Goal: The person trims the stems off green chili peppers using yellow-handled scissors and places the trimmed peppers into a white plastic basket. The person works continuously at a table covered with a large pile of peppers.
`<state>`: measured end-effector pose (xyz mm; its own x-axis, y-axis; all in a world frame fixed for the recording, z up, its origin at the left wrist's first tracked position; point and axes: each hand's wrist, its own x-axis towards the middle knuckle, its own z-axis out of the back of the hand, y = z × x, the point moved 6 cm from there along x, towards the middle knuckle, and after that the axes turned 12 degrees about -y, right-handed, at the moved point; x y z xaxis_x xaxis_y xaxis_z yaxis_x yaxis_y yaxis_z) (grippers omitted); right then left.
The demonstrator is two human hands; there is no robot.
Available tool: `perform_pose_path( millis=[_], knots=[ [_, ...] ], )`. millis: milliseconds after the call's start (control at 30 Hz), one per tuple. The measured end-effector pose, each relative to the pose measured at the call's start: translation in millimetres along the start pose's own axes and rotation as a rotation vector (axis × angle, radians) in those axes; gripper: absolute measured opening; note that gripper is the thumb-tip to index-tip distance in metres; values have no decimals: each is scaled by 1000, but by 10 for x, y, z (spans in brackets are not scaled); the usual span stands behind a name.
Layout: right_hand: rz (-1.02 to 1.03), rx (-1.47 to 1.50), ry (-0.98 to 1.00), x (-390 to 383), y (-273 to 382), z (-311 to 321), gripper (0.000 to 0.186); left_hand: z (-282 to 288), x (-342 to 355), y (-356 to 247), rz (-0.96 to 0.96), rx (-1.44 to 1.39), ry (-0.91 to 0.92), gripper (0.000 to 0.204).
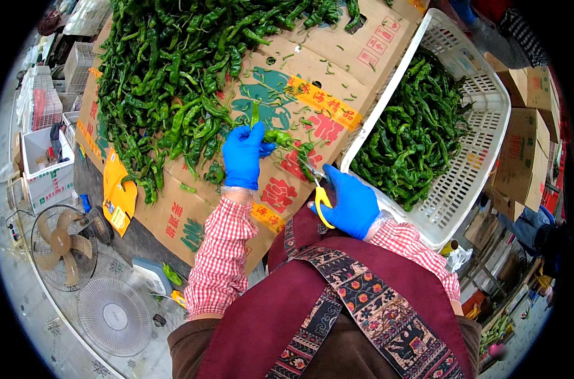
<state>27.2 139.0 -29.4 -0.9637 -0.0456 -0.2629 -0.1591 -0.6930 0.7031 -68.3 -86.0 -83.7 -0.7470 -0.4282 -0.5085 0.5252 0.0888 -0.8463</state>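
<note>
My left hand [241, 161], in a blue glove, pinches a long green pepper [279, 137] above the flattened cardboard [236, 205]. One pepper tip sticks up past its fingers, and another pepper end reaches right toward the scissors. Yellow-handled scissors [323, 201] are gripped in my right hand [353, 203], also gloved in blue. Their blades point up and left, close to the pepper's right end; whether they touch it I cannot tell. A big heap of green peppers [167, 76] covers the cardboard's far left. To the right, a white slatted crate [488, 126] holds more green peppers.
Cut stem bits [330, 71] lie scattered over the cardboard. A yellow packet [118, 189] rests at its left edge. Two fans, one a white-grilled fan [114, 316], stand at lower left, below a white box [47, 167]. Cardboard boxes [520, 151] are stacked beyond the crate.
</note>
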Motion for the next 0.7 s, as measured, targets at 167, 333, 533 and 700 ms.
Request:
perform_pose_path(
  millis=[167,333,533,700],
  knots=[
    [49,33,-160,132,99,-28,69,-19,-84,93,48,-12,43,25],
    [-88,259,-152,98,-32,-45,44,1,-23,163,35,-305,75,14],
    [-640,806,285,-5,-549,-197,41,-139,-130,285,-61,-54,284,18],
    [-632,752,321,69,-567,-120,44,-465,-379,488,-655,899,164,36]
  ],
)
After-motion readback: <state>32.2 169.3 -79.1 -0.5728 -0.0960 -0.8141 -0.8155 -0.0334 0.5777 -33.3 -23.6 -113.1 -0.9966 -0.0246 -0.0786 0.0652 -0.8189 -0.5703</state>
